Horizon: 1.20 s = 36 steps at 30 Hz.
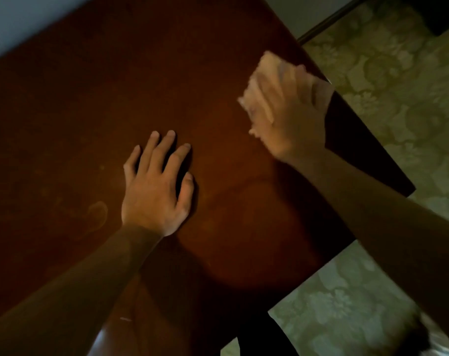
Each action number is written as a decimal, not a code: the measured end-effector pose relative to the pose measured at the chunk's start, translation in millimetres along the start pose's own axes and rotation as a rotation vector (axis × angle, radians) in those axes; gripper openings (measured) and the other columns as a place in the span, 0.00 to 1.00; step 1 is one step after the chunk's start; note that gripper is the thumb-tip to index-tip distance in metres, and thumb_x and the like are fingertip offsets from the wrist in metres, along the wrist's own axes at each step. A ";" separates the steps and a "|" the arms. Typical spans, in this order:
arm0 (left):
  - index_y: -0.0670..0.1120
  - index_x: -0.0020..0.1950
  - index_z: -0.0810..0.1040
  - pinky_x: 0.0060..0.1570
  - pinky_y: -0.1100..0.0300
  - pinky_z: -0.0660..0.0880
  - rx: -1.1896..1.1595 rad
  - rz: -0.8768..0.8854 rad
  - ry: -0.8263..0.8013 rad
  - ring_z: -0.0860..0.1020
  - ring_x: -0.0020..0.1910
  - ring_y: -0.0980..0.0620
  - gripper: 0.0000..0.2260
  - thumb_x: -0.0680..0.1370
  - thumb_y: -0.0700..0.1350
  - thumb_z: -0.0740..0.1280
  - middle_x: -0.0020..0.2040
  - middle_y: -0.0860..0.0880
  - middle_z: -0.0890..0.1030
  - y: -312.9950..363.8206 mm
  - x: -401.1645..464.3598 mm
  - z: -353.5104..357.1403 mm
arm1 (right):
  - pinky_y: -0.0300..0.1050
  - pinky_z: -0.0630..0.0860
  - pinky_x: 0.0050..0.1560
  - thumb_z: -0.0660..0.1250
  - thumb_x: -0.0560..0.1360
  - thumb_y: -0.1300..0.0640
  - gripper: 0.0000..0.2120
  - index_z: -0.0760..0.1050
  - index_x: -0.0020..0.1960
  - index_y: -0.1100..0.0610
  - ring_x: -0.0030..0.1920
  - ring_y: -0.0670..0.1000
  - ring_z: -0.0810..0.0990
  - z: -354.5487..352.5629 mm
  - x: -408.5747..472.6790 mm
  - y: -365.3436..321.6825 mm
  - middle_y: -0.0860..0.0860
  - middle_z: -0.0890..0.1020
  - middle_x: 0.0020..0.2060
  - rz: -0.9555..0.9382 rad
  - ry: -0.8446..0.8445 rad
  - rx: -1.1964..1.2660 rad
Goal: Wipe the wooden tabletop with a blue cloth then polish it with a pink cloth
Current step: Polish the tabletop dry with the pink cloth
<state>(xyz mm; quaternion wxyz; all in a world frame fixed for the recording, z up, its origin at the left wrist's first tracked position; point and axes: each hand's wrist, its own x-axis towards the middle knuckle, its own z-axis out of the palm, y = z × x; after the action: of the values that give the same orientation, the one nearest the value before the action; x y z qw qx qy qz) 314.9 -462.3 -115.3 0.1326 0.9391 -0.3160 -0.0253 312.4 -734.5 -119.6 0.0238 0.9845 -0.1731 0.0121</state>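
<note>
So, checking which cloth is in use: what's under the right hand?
A pink cloth lies under the right hand, on the wooden tabletop near its edge. The hand covers most of it.

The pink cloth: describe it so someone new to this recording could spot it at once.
Start at the dark wooden tabletop and follow its right edge to the far part. There the right hand presses on the pink cloth, blurred. It is the only pale thing on the wood; the left hand lies bare.

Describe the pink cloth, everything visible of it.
The pink cloth is pale, soft-looking fabric, bunched and motion-blurred. It lies on the tabletop near its right edge. The right hand covers most of it, fingers spread over it; only its far and left parts show. No blue cloth is in view.
</note>
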 end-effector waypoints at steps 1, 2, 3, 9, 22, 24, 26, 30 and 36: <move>0.49 0.76 0.66 0.77 0.45 0.48 -0.005 -0.001 0.000 0.54 0.80 0.47 0.23 0.83 0.55 0.52 0.79 0.46 0.62 0.3 0.1 -0.4 | 0.68 0.66 0.69 0.51 0.82 0.34 0.28 0.64 0.76 0.47 0.72 0.64 0.71 1.2 7.4 3.0 0.58 0.73 0.72 0.064 0.023 0.066; 0.48 0.76 0.66 0.77 0.44 0.48 -0.009 -0.002 -0.002 0.54 0.80 0.47 0.23 0.83 0.55 0.52 0.79 0.46 0.62 0.5 0.3 -0.8 | 0.69 0.63 0.70 0.50 0.82 0.35 0.27 0.63 0.76 0.47 0.73 0.66 0.69 1.7 9.4 -4.1 0.58 0.71 0.73 0.108 0.054 0.096; 0.48 0.76 0.66 0.77 0.44 0.49 -0.011 -0.003 -0.006 0.54 0.80 0.47 0.23 0.84 0.55 0.52 0.79 0.46 0.62 0.6 0.7 -1.1 | 0.70 0.66 0.68 0.51 0.82 0.35 0.26 0.64 0.75 0.48 0.71 0.66 0.72 0.6 7.7 -18.4 0.58 0.73 0.71 0.118 0.086 0.095; 0.48 0.76 0.66 0.77 0.43 0.51 -0.006 0.004 0.003 0.55 0.80 0.46 0.23 0.83 0.55 0.53 0.79 0.45 0.63 0.5 0.6 -0.6 | 0.61 0.53 0.78 0.48 0.84 0.40 0.27 0.63 0.80 0.47 0.80 0.62 0.58 -5.5 -51.2 -66.9 0.55 0.63 0.80 -0.326 -0.052 0.167; 0.44 0.73 0.71 0.78 0.44 0.48 -0.154 -0.009 -0.033 0.56 0.80 0.45 0.24 0.83 0.56 0.52 0.77 0.44 0.66 -1.1 1.2 -10.8 | 0.64 0.46 0.77 0.52 0.82 0.40 0.30 0.57 0.81 0.49 0.81 0.64 0.52 -17.9 -150.1 -105.9 0.57 0.56 0.82 -0.268 -0.143 0.170; 0.44 0.72 0.72 0.78 0.45 0.48 -0.183 -0.013 -0.023 0.57 0.79 0.46 0.23 0.82 0.55 0.53 0.76 0.44 0.67 -1.4 0.8 -13.3 | 0.61 0.44 0.79 0.55 0.81 0.41 0.28 0.62 0.78 0.52 0.82 0.59 0.49 -20.7 -188.8 -116.7 0.56 0.57 0.81 -0.350 -0.164 0.209; 0.44 0.71 0.74 0.78 0.46 0.49 -0.220 -0.025 -0.004 0.58 0.79 0.47 0.22 0.83 0.53 0.54 0.75 0.45 0.69 -1.3 1.5 -15.7 | 0.61 0.47 0.79 0.57 0.80 0.41 0.27 0.66 0.75 0.51 0.82 0.58 0.51 -21.0 -194.3 -110.5 0.55 0.61 0.80 -0.439 -0.202 0.206; 0.42 0.68 0.76 0.76 0.50 0.55 -0.373 -0.080 0.056 0.65 0.76 0.47 0.19 0.83 0.49 0.55 0.71 0.43 0.73 -6.9 1.6 -22.7 | 0.63 0.49 0.77 0.52 0.81 0.41 0.27 0.64 0.76 0.52 0.80 0.63 0.56 -18.8 -123.1 -101.3 0.58 0.62 0.79 -0.560 -0.207 0.109; 0.44 0.64 0.77 0.69 0.50 0.58 -0.223 -0.254 0.215 0.69 0.70 0.47 0.14 0.82 0.46 0.59 0.66 0.44 0.76 -65.3 -37.8 -44.5 | 0.66 0.49 0.77 0.62 0.78 0.44 0.27 0.68 0.75 0.51 0.80 0.66 0.54 -18.0 -124.9 -197.4 0.60 0.62 0.79 -0.511 -0.089 0.248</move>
<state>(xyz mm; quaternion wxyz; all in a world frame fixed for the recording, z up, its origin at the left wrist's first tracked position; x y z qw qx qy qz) 328.9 -379.3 -91.0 0.2646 0.9482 -0.1744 0.0238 262.2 -505.7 -114.1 -0.1022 0.9912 0.0828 -0.0164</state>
